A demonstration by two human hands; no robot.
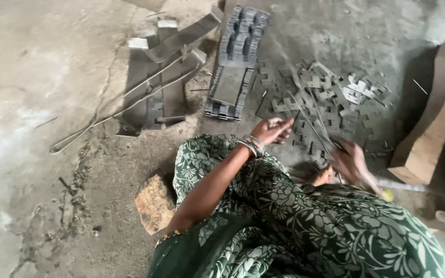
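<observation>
Seemingly thin, stiff, sharp-edged, the notched metal plates [325,103] lie just beyond both fingertips — left hand [273,129] curled on one, best pinched flat-faced; right hand [354,163] blurred, grip unclear.

The floor [42,67] is rough, matt concrete, cracked and dusty. The small stamped plates [325,98] scattered on it are dull grey sheet metal, as are the stacked plates [235,67] and the thin bent rods [124,103]. The block [431,118] looks like pale raw wood. The garment [305,221] is soft printed green cloth; the bangles [253,145] gleam like metal.
</observation>
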